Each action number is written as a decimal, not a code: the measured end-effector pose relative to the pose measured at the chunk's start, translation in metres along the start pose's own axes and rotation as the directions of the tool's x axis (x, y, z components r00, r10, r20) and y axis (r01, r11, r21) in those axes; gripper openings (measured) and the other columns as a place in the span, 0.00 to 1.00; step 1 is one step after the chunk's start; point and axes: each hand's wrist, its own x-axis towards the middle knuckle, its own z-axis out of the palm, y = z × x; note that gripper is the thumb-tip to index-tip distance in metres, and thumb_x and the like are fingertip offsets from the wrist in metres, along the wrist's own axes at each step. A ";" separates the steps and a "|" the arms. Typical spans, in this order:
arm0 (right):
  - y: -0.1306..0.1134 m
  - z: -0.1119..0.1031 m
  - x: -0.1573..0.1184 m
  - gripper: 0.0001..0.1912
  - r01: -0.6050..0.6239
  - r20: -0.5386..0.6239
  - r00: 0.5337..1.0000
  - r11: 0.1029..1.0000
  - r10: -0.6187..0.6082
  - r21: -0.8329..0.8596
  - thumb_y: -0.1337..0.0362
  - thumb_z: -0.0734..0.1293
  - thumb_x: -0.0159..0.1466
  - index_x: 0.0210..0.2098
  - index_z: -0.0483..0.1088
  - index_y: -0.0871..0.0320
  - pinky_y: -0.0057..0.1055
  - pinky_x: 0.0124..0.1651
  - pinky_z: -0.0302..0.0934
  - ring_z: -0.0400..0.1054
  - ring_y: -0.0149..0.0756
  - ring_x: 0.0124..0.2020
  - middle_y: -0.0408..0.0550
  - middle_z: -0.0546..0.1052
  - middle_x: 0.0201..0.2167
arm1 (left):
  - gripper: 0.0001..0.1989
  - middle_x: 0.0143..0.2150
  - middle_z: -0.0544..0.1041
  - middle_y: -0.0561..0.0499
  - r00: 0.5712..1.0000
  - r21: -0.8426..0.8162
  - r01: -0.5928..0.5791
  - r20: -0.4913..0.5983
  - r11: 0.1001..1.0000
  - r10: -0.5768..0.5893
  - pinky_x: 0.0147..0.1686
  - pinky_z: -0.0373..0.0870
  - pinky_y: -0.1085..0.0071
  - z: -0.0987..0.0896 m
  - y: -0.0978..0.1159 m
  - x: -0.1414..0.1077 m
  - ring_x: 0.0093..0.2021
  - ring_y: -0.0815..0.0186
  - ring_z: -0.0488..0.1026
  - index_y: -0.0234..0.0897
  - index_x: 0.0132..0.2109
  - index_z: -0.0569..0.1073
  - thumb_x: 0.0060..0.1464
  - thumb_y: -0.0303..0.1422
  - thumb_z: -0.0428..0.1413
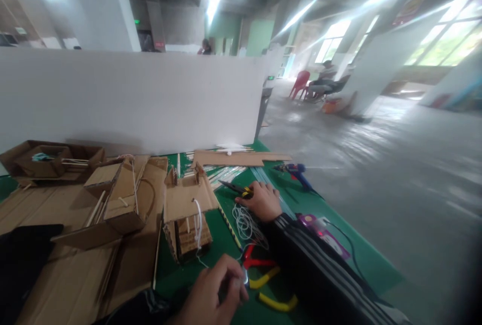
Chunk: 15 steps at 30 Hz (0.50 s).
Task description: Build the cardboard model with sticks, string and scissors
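Observation:
My right hand (265, 201) is closed over the black and yellow handles of a pair of scissors (231, 186), whose dark pointed blades aim left. Below that hand lies a loose coil of white string (245, 222). My left hand (218, 292) is near the front edge, thumb and fingers curled together; what they hold, if anything, is hidden. Left of the coil stands a cardboard model (188, 197) with a white cord (198, 219) hanging from it, its thin end running toward my left hand. A red-handled tool (259, 262) and a yellow-handled tool (276, 302) lie beside that hand.
Cardboard sheets (56, 275) and another cardboard model (120, 199) fill the left, with a cardboard box (85, 156) behind. A blue glue gun (297, 172) and a purple corded device (324, 234) lie right on the green table (367, 259). A white partition (131, 99) closes the back.

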 end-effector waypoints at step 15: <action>-0.002 -0.018 -0.002 0.13 0.023 -0.079 0.997 0.994 -0.015 0.107 0.53 0.61 0.64 0.37 0.64 0.56 0.40 0.45 0.52 0.64 0.47 0.44 0.53 0.71 0.41 | 0.22 0.27 0.75 0.50 0.994 -0.295 0.018 -0.100 0.955 -0.050 0.26 0.67 0.76 -0.001 0.012 0.000 0.24 0.71 0.69 0.36 0.37 0.66 0.62 0.52 0.47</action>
